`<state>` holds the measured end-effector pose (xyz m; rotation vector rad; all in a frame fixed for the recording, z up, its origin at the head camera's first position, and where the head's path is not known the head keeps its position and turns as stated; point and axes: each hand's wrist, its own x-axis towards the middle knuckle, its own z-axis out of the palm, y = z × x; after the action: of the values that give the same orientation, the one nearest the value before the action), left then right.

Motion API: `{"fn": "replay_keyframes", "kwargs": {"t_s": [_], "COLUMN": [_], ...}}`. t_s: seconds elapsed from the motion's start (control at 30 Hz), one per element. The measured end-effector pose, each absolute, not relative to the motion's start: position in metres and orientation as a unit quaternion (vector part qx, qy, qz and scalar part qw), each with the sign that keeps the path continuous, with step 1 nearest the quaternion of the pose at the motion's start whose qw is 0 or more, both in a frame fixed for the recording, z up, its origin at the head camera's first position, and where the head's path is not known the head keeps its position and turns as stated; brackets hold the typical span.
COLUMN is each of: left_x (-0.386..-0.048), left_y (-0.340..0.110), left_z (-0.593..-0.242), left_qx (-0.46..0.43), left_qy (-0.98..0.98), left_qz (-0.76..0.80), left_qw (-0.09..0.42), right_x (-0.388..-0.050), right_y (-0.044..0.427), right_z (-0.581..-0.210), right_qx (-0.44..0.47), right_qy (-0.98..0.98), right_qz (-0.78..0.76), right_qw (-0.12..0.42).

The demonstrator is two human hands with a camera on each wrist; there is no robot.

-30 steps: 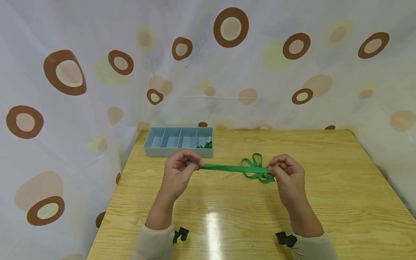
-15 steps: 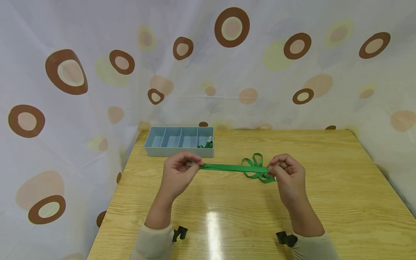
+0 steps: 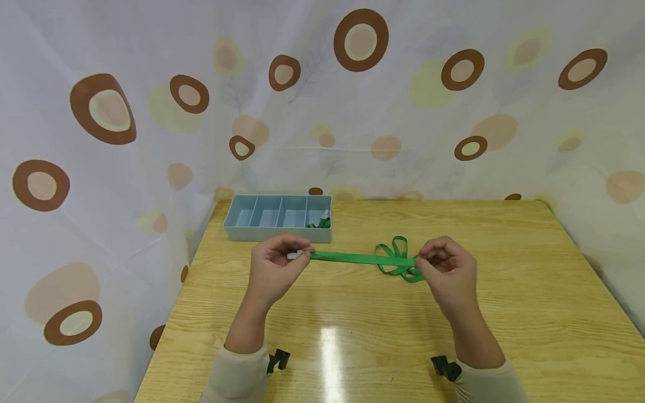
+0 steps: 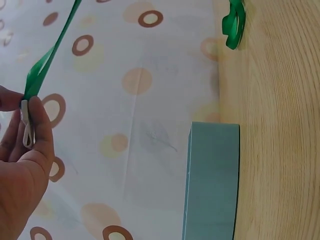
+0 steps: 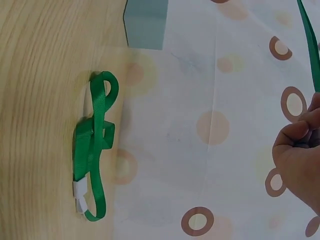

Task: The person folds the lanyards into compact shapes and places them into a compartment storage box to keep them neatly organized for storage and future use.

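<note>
The right hand (image 3: 450, 274) hides its end of a flat green ribbon lanyard (image 3: 353, 257), so how that end finishes cannot be made out; its thumb and forefinger pinch the ribbon. The left hand (image 3: 274, 268) pinches the other end, where a small white plastic clip (image 4: 28, 125) is partly covered by the fingers. Each wrist view cuts its hand off at the frame edge, and both beige fabric sleeves (image 3: 239, 372) run out of the bottom of the head view. The held ribbon is in the air between the hands, above the table, its long axis running left to right, nearly level and dipping slightly toward the right hand; the clip points left, into the left palm. In the head view, the ribbon's right part and the right hand overlap a second, loosely looped green lanyard (image 3: 400, 246) lying on the table; the right wrist view shows its white clip. A shallow pale-blue plastic tray (image 3: 277, 235) stands near the back left, more green ribbon (image 3: 322, 223) bunched in the rightmost of four compartments. The light wood-grain table (image 3: 504, 336) carries a bright streak of glare, and white fabric (image 3: 302, 33) printed with brown rings and beige and yellow blobs hangs behind it and at both sides.
</note>
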<state>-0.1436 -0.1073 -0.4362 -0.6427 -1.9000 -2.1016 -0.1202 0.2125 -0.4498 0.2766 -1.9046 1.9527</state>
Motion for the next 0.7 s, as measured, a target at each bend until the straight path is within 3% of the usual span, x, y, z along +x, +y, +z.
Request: {"fn": "replay_keyframes", "kwargs": {"t_s": [0.17, 0.7], "left_x": [-0.144, -0.138], "left_y": [-0.105, -0.091], "left_z": [-0.434, -0.433], "left_qx": [-0.22, -0.243], "left_qy": [-0.645, -0.668], "left_qz": [-0.721, -0.697], "left_qw": [0.123, 0.089], "right_x": [-0.122, -0.125], "right_y": [0.206, 0.168], "right_z": [-0.443, -0.427], "right_qx": [0.085, 0.156], "right_qy": [-0.758, -0.786], "right_qz": [0.613, 0.587], "right_qw": [0.205, 0.114]}}
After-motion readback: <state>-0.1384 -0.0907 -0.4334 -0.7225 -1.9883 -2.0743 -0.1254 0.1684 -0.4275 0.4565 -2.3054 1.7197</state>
